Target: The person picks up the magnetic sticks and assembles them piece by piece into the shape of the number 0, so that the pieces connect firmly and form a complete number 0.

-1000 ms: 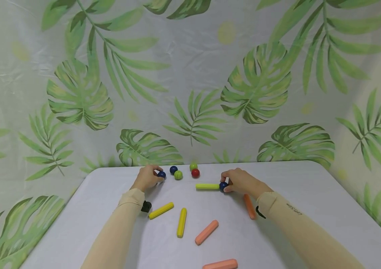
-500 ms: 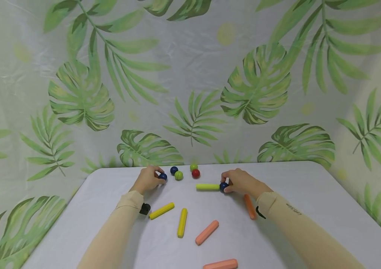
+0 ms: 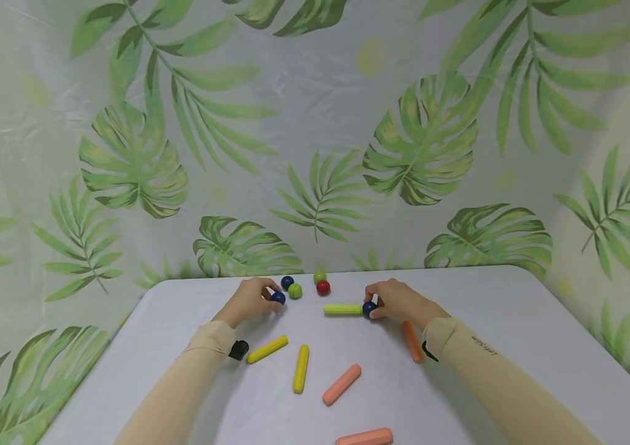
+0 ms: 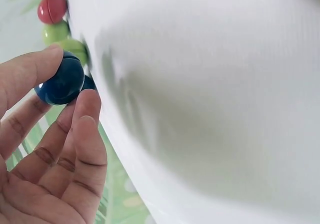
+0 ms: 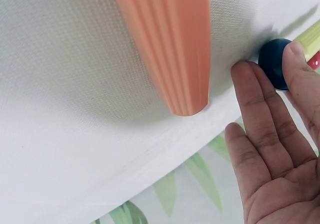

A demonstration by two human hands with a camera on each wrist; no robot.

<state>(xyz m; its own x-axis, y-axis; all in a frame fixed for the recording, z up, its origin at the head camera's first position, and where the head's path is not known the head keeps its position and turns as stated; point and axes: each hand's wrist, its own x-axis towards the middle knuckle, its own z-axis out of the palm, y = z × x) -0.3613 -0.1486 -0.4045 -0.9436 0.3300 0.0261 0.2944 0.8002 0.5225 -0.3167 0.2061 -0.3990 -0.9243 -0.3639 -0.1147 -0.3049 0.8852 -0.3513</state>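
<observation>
My left hand pinches a dark blue ball between thumb and fingers, at the far left of the white table. My right hand holds another dark blue ball by thumb and fingers. That ball sits at the right end of a light yellow-green stick lying crosswise. In the right wrist view an orange stick lies on the cloth, apart from the right fingers. Just beyond the left hand are a third blue ball and a green ball.
A red ball and a second green ball lie near the table's back edge. Two yellow sticks and two salmon sticks are spread nearer the front. A leaf-patterned curtain hangs behind the table.
The left hand has moved right and slightly nearer with its blue ball. My right hand and its ball stay in nearly the same place.
</observation>
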